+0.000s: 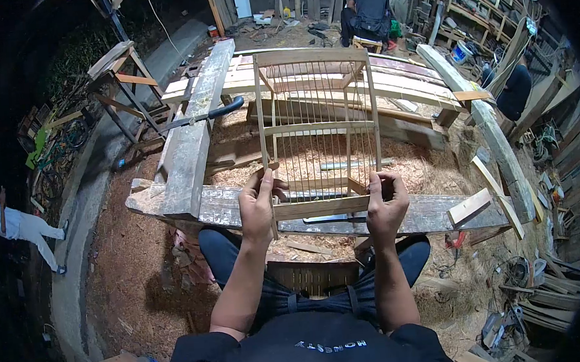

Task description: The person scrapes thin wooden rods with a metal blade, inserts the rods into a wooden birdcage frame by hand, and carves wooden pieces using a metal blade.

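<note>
A wooden frame with thin upright bars (320, 127), like a cage, is held up in front of me over the workbench plank (228, 208). My left hand (257, 203) is closed on its lower left post, thumb and fingers pinching near a small piece of wood that sticks out. On the lower right post, my right hand (387, 205) grips with thumb and curled fingers. Between my hands runs the frame's bottom rail. Behind it on the plank lies a flat metallic blade-like object (325, 218), partly hidden.
Thick beams stand left (191, 147) and right (500, 141), with long boards (403, 84) across the back. Wood offcuts (471, 206) lie at the plank's right end. One person (367, 10) sits at the back, another (24, 224) is at far left. Shavings cover the ground.
</note>
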A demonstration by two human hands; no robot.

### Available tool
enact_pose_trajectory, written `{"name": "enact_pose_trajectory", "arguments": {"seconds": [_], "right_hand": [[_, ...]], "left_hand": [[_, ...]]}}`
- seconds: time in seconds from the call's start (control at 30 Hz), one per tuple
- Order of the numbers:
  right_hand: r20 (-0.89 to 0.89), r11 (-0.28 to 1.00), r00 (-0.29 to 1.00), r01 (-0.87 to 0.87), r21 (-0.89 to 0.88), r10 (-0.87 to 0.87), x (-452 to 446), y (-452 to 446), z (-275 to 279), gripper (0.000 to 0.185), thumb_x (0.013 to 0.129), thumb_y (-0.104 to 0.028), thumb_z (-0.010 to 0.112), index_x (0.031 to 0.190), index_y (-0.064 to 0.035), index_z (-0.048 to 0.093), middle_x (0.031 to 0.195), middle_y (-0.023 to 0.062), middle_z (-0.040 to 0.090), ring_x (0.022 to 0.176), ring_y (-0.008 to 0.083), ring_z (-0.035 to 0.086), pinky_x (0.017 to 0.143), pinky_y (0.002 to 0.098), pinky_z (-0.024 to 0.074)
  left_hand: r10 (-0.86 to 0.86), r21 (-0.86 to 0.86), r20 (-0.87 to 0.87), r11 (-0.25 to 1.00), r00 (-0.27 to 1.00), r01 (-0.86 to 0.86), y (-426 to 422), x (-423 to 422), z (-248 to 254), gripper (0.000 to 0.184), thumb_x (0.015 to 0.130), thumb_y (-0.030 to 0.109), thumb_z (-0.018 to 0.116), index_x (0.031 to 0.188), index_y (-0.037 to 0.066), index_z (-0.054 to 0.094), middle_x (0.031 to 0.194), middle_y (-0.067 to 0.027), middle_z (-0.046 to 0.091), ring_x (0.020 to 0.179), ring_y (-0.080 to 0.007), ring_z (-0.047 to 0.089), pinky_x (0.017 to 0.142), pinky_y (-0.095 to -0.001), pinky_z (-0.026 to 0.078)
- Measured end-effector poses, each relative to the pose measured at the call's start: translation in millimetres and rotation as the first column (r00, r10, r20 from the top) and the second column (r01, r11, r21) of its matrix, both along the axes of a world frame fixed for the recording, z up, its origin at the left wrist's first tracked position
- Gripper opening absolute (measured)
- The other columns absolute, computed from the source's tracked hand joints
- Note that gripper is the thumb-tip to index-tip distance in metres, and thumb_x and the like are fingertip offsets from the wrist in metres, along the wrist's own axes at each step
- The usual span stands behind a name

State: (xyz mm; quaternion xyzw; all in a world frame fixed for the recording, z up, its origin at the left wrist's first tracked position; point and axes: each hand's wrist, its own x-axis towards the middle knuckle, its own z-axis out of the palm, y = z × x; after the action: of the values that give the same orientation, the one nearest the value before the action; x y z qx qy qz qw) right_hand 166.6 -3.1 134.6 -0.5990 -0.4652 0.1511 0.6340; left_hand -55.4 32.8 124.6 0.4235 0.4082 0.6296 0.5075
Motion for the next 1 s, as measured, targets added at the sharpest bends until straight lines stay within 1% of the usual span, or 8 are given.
{"name": "enact_pose_trajectory", "arguments": {"seconds": [0.1,0.17,0.2,0.27,0.5,0.6,0.8,1.0], "right_hand": [[-0.074,0.999,0.997,-0.032,0.03,0.035,3.4,4.0,-0.9,0.016,0.1,-0.014,0.063,0.094,0.0,0.062,0.077,0.0022,0.063,0.069,0.0089,0.058,0.064,0.0255,0.0465],[-0.273,0.994,0.96,-0.039,0.106,0.066,6.0,6.6,-3.3,0.019,0.103,-0.017,0.058,0.093,-0.0011,0.061,0.077,0.001,0.061,0.07,0.008,0.056,0.066,0.0252,0.0464],[-0.271,0.994,0.961,-0.032,0.101,0.059,9.5,7.5,-8.6,0.019,0.103,-0.017,0.058,0.093,-0.0011,0.061,0.077,0.001,0.061,0.07,0.008,0.056,0.066,0.0252,0.0464],[-0.505,0.989,0.853,-0.077,0.128,0.132,17.0,8.6,-20.5,0.024,0.106,-0.019,0.053,0.091,-0.0018,0.059,0.079,0.003,0.063,0.072,0.0081,0.057,0.068,0.0251,0.0469],[-0.547,0.985,0.823,-0.079,0.154,0.152,12.9,-5.9,-14.1,0.016,0.106,-0.018,0.054,0.101,-0.0042,0.058,0.086,0.0033,0.061,0.076,0.015,0.067,0.068,0.0272,0.053],[-0.585,0.985,0.795,-0.093,0.148,0.163,12.3,-11.2,-13.7,0.017,0.107,-0.019,0.053,0.1,-0.0039,0.056,0.082,0.0035,0.062,0.074,0.011,0.064,0.065,0.0247,0.0515],[-0.635,0.981,0.75,-0.106,0.164,0.187,13.1,-18.3,-17.1,0.015,0.106,-0.019,0.056,0.1,-0.0047,0.056,0.084,0.0023,0.057,0.075,0.0123,0.064,0.063,0.026,0.0522],[-0.62,0.977,0.759,-0.103,0.185,0.197,13.6,-16.8,-18.0,0.015,0.105,-0.018,0.056,0.099,-0.0042,0.055,0.085,0.0042,0.061,0.075,0.0135,0.065,0.065,0.0259,0.0526]], "left_hand": [[0.011,-0.026,-0.006,1.0,1.0,-0.011,0.6,0.4,0.3,0.031,0.107,0.024,0.053,0.121,-0.001,0.065,0.083,-0.0065,0.068,0.073,-0.0113,0.062,0.067,-0.026,0.049],[0.003,-0.013,-0.023,1.0,1.0,-0.004,1.2,-1.7,-4.1,0.034,0.107,0.027,0.053,0.123,0.0,0.065,0.083,-0.0063,0.068,0.073,-0.0115,0.062,0.067,-0.0261,0.05],[-0.003,-0.017,-0.021,1.0,1.0,0.003,0.2,-0.4,-3.6,0.034,0.107,0.027,0.053,0.123,0.0,0.065,0.083,-0.0063,0.068,0.073,-0.0115,0.062,0.067,-0.0261,0.05],[0.019,0.002,-0.001,1.0,1.0,-0.019,-3.8,2.1,0.0,0.034,0.107,0.024,0.052,0.126,-0.001,0.064,0.081,-0.0057,0.067,0.072,-0.0103,0.06,0.064,-0.0248,0.049],[0.007,0.068,0.033,0.998,0.999,-0.01,-23.3,-0.7,-22.7,0.035,0.108,0.024,0.049,0.128,-0.001,0.063,0.081,-0.0045,0.065,0.074,-0.0112,0.059,0.068,-0.0281,0.049],[0.007,0.12,0.037,0.993,0.999,-0.012,-34.8,-3.0,-31.2,0.034,0.109,0.021,0.048,0.128,-0.002,0.062,0.082,-0.0054,0.063,0.073,-0.0111,0.057,0.07,-0.0284,0.048],[0.022,0.101,0.042,0.995,0.999,-0.026,-46.5,-5.9,-41.0,0.032,0.108,0.016,0.048,0.129,-0.004,0.062,0.084,-0.0049,0.06,0.075,-0.0107,0.056,0.071,-0.0268,0.05],[0.017,0.13,0.054,0.991,0.998,-0.024,-45.0,-6.6,-46.2,0.032,0.107,0.013,0.048,0.13,-0.005,0.061,0.086,-0.0044,0.059,0.076,-0.0106,0.056,0.073,-0.0259,0.049]]}}
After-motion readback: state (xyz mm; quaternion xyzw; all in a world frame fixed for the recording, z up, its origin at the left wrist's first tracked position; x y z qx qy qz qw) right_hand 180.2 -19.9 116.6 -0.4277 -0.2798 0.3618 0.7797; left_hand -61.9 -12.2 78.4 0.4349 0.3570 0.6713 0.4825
